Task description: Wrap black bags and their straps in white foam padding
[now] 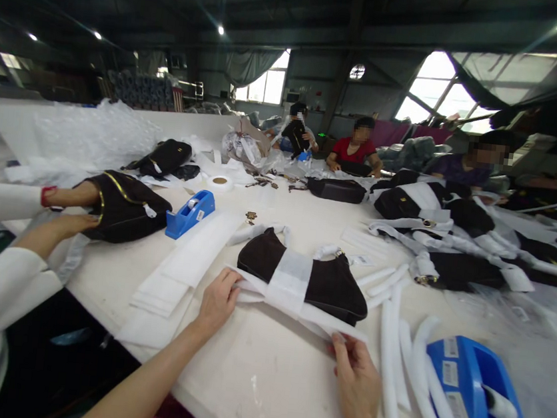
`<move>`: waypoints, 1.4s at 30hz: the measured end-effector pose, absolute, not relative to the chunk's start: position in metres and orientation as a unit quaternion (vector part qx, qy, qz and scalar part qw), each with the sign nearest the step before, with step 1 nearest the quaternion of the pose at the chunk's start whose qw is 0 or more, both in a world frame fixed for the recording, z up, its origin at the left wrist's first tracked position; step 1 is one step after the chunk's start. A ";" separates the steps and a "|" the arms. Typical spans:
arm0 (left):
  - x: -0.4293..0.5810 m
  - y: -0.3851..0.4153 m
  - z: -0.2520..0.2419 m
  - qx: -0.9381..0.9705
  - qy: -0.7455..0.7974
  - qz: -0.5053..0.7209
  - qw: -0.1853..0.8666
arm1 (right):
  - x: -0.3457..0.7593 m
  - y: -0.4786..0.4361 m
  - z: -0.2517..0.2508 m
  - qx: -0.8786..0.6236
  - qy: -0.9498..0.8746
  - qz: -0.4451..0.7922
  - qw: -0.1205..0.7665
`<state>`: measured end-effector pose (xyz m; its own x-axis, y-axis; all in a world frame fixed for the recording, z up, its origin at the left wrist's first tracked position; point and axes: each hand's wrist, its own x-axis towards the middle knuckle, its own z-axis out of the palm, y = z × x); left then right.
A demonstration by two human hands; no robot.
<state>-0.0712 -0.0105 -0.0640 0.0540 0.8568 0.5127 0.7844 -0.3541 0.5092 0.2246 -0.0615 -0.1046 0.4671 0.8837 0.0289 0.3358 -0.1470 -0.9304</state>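
Observation:
A dark brown handbag (333, 286) lies on the white table in front of me, with a white foam band (291, 271) around its middle and white wrap on its strap. Along the bag's near edge stretches a white foam sheet (313, 322). My left hand (218, 299) pinches the sheet's left end between thumb and fingers. At the right end, my right hand (353, 368) grips the sheet's corner the same way. White foam tubes (392, 356) lie just right of the bag. Part of the sheet is hidden beneath the bag.
On the left, a co-worker's hands (66, 222) are at another dark bag (130, 209). Blue tape dispensers stand left (191, 214) and near right (483, 400). Stacked foam sheets (181, 272) lie left of my bag. Wrapped bags (425, 202) pile up at right; several people sit across the table.

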 end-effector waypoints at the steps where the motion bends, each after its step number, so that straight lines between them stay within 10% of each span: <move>1: -0.071 -0.011 -0.064 0.725 0.562 0.395 0.047 | 0.226 -0.061 -0.105 -0.694 -0.435 0.286 0.497; 23: -0.074 0.006 -0.052 0.821 0.439 0.305 -0.203 | 0.216 -0.073 -0.078 -0.585 -0.645 -0.297 0.392; 29: -0.076 0.015 -0.055 0.862 0.392 0.288 -0.143 | 0.207 -0.039 -0.069 -0.480 -0.784 -0.285 0.273; 42: -0.086 0.014 -0.068 0.878 0.346 0.322 -0.074 | 0.219 -0.036 -0.101 -0.459 -0.798 -0.209 0.330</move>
<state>-0.0865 0.0139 -0.0680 0.5531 0.5595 0.6173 0.6544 -0.7503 0.0936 0.2193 -0.0361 -0.1012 -0.3614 0.5953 0.7177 0.8704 0.4914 0.0306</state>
